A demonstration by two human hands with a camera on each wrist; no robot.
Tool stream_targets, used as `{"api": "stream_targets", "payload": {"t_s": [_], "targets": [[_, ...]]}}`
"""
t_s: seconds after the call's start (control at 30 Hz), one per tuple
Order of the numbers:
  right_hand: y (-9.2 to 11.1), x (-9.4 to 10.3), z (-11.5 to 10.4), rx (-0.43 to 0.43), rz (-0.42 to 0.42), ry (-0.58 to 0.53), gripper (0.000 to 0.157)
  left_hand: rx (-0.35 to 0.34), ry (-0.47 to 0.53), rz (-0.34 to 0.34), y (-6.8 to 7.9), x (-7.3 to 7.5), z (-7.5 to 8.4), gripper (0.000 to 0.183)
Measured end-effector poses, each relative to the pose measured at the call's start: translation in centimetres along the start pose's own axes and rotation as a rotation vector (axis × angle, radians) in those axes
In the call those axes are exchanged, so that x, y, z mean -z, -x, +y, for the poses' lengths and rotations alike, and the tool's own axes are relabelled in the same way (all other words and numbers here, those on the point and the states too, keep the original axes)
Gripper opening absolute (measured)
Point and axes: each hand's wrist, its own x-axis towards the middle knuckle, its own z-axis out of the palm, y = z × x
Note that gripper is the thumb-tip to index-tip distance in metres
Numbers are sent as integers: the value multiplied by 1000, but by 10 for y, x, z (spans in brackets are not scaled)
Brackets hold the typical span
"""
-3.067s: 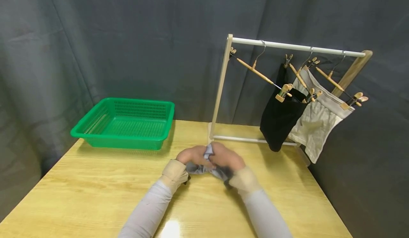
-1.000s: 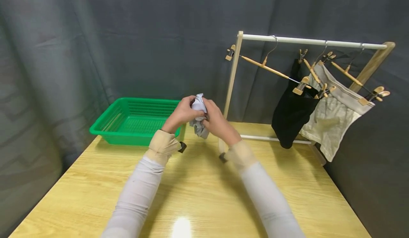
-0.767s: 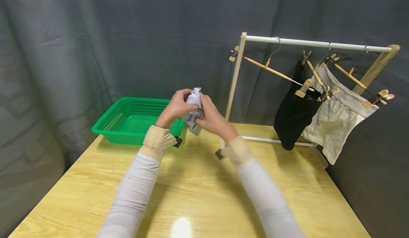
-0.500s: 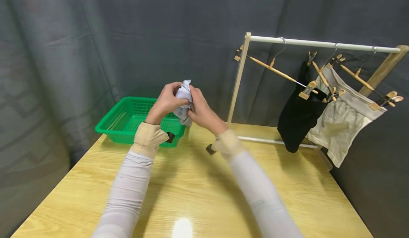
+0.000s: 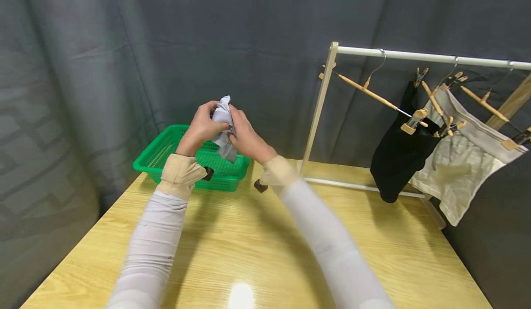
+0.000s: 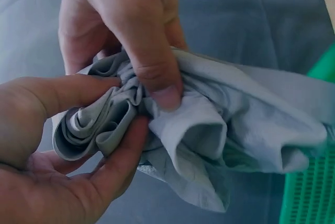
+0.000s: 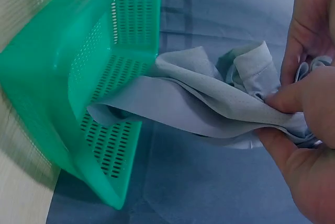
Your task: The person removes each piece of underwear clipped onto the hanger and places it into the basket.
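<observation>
A crumpled light grey garment (image 5: 222,115) is held up in the air by both hands, its loose folds (image 7: 172,96) hanging toward the basket. My left hand (image 5: 201,125) grips its bunched part from the left, thumb and fingers curled on the gathered cloth. From the other side my right hand (image 5: 250,139) pinches the same bundle between thumb and fingers. Close up in the left wrist view, the cloth (image 6: 204,124) is rolled and pleated between the fingers. The green plastic basket (image 5: 215,184) stands just behind and below the hands, partly covered by them in the head view.
On the right is a small clothes rack (image 5: 319,108) with white bars. A bare clip hanger (image 5: 367,87) hangs there, beside black clothing (image 5: 400,161) and pale shorts (image 5: 456,161) clipped on hangers. Grey curtains (image 5: 249,37) enclose the wooden table (image 5: 232,235).
Both hands have lifted the grey garment from low over the table and carried it left, in front of the green basket. The head view has also shifted left.
</observation>
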Motion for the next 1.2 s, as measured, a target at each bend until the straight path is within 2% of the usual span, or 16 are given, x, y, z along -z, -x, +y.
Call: {"api": "stream_targets", "payload": {"t_s": [0.23, 0.4, 0.5, 0.6, 0.73, 0.83, 0.9, 1.07, 1.13, 1.2], "targets": [[-19, -6, 2, -18, -79, 38, 71, 27, -32, 3, -10, 10, -13, 60], [-26, -11, 9, -70, -127, 55, 65, 42, -49, -53, -22, 8, -24, 67], [-29, -17, 14, -118, -199, 92, 56, 57, -45, -115, -25, 6, -36, 72], [-29, -22, 19, -158, -296, 139, 37, 86, -39, -187, -25, 1, -49, 73], [-28, -28, 26, -166, -434, 212, 20, 144, -80, -303, -26, -4, -66, 66], [-27, -32, 29, -167, -535, 249, 21, 170, -158, -373, -25, -7, -75, 59], [-25, -35, 30, -181, -594, 256, 20, 184, -187, -396, -23, -9, -79, 56], [-19, -42, 34, -265, -733, 233, 11, 258, -269, -440, -19, -13, -89, 65], [-18, -46, 34, -292, -774, 232, 9, 289, -314, -482, -16, -13, -93, 66], [-16, -49, 34, -313, -799, 230, 10, 291, -356, -542, -14, -14, -95, 61]]}}
